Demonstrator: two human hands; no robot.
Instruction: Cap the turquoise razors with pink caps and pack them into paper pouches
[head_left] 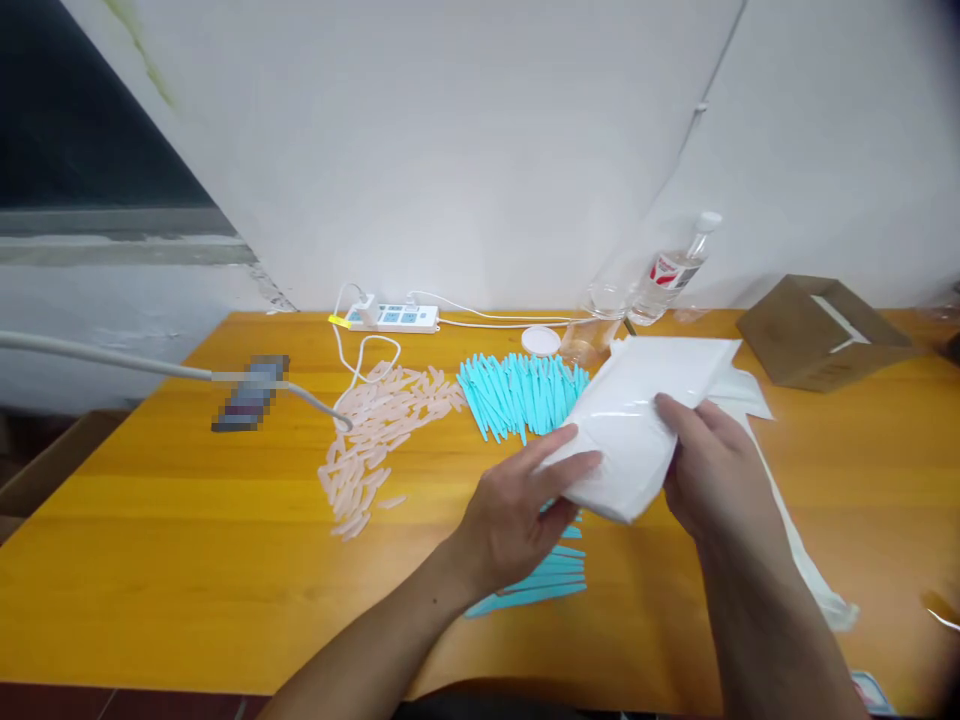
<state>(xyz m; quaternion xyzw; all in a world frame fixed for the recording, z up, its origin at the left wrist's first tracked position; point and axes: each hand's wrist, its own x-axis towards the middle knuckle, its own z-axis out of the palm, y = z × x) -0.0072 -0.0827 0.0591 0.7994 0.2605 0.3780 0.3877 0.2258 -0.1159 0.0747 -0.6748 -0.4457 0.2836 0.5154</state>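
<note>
Both hands hold a stack of white plastic bags (641, 410) above the yellow wooden table (187, 540). My left hand (525, 510) grips its near left corner, thumb on top. My right hand (712, 460) grips the near right edge. Under my left hand lies a row of turquoise plastic sticks (551, 580). A bigger pile of turquoise sticks (517, 390) lies just beyond the bags. To its left spreads a heap of pale pink translucent caps (382, 430).
A white power strip (394, 318) with cables sits at the table's back edge. A white lid (541, 340), a clear jar (596, 325) and a plastic water bottle (671, 270) stand behind the sticks. A brown cardboard box (821, 330) is at the back right. A grey cable (112, 360) crosses the left side.
</note>
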